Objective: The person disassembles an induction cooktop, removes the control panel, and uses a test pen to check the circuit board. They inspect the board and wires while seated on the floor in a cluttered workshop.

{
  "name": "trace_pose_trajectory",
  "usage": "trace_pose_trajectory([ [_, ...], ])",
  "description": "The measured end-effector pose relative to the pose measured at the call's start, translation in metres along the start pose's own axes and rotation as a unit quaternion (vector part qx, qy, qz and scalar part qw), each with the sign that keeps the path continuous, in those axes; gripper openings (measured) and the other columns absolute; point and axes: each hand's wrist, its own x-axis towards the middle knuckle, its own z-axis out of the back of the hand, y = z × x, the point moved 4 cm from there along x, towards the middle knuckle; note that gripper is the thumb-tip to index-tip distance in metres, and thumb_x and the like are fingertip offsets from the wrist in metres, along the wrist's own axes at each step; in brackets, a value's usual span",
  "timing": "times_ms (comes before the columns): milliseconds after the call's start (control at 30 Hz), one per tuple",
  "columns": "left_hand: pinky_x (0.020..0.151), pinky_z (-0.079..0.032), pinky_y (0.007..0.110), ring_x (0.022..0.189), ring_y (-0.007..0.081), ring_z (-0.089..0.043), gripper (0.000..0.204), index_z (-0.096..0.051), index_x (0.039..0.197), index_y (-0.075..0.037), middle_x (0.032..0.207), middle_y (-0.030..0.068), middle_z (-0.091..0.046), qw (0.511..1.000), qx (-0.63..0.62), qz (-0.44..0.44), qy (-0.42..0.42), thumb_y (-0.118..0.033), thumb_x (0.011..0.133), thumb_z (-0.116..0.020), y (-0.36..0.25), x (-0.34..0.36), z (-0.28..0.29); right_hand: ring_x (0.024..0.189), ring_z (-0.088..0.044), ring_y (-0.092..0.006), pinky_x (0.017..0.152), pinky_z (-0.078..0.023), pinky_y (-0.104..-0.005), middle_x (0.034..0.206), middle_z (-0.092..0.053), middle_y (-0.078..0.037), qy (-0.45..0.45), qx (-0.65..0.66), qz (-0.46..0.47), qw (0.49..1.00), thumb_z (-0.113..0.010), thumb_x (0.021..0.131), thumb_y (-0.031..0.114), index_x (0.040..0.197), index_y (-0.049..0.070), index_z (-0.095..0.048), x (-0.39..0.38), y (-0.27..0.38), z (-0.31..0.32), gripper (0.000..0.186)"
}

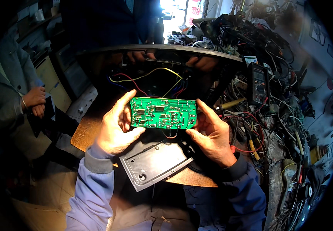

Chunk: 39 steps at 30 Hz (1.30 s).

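A green circuit board (174, 111) is held up level between both hands, its small chips and solder points facing me. My left hand (116, 123) grips its left edge between thumb and fingers. At the right edge, my right hand (212, 134) pinches it the same way. Below the board lies a grey plastic cover (155, 161), tilted, its hollow inner side up. Behind the board is a dark glossy panel (93, 71) with a curved edge. Yellow wire (147, 74) and red wire (130, 79) loop over it toward the board.
A multimeter (258, 84) stands at the right amid tangled cables, with a yellow-handled tool (232, 103) beside it. The wooden tabletop (84, 133) shows around the panel. At the left sits a person with clasped hands (35, 101); another person in dark clothes (97, 23) stands behind the panel.
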Motion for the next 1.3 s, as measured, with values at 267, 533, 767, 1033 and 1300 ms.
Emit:
trace_pose_trajectory([
  [267, 0.065, -0.042, 0.014, 0.075, 0.0017, -0.051, 0.094, -0.030, 0.151, -0.003, 0.091, -0.0029, -0.056, 1.000, 0.028, -0.001, 0.005, 0.015, 0.070, -0.074, -0.009, 0.001, 0.001, 0.087, -0.061, -0.0079, 0.076, -0.051, -0.0223, 0.104, -0.063, -0.006, 0.007, -0.024, 0.003, 1.000, -0.067, 0.082, -0.010, 0.147, -0.001, -0.036, 0.001, 0.001, 0.002, 0.073],
  [533, 0.065, -0.043, 0.015, 0.079, 0.0020, -0.054, 0.094, -0.030, 0.151, -0.002, 0.093, -0.0015, -0.059, 1.000, -0.019, -0.003, 0.002, 0.015, 0.070, -0.075, -0.002, -0.001, -0.001, 0.087, -0.060, -0.0074, 0.077, -0.051, -0.0227, 0.103, -0.063, -0.005, 0.008, 0.004, -0.011, 1.000, -0.067, 0.083, -0.009, 0.148, -0.001, -0.036, 0.001, 0.002, 0.001, 0.073],
  [767, 0.068, -0.045, 0.015, 0.080, 0.0035, -0.057, 0.093, -0.030, 0.151, -0.001, 0.096, -0.0002, -0.060, 0.999, -0.037, -0.004, -0.002, 0.014, 0.072, -0.075, 0.003, -0.002, 0.000, 0.087, -0.060, -0.0067, 0.076, -0.050, -0.0217, 0.101, -0.063, -0.004, 0.009, 0.013, -0.015, 1.000, -0.067, 0.083, -0.009, 0.148, 0.000, -0.035, 0.001, 0.003, -0.002, 0.073],
  [1033, 0.065, -0.043, 0.014, 0.081, 0.0021, -0.057, 0.094, -0.030, 0.151, -0.001, 0.096, -0.0005, -0.060, 1.000, -0.012, 0.008, 0.000, 0.014, 0.071, -0.075, -0.001, -0.002, -0.001, 0.084, -0.060, -0.0062, 0.074, -0.049, -0.0211, 0.098, -0.063, -0.003, 0.009, 0.000, -0.022, 1.000, -0.068, 0.083, -0.008, 0.148, 0.000, -0.035, 0.000, 0.005, -0.001, 0.073],
  [1300, 0.063, -0.040, 0.014, 0.075, 0.0013, -0.052, 0.094, -0.032, 0.151, -0.002, 0.090, -0.0032, -0.057, 0.999, -0.029, 0.010, -0.014, 0.013, 0.070, -0.077, 0.000, -0.002, -0.001, 0.084, -0.060, -0.0064, 0.074, -0.049, -0.0211, 0.096, -0.063, -0.003, 0.008, 0.019, -0.019, 1.000, -0.068, 0.083, -0.008, 0.148, 0.001, -0.036, 0.001, 0.002, -0.001, 0.073],
])
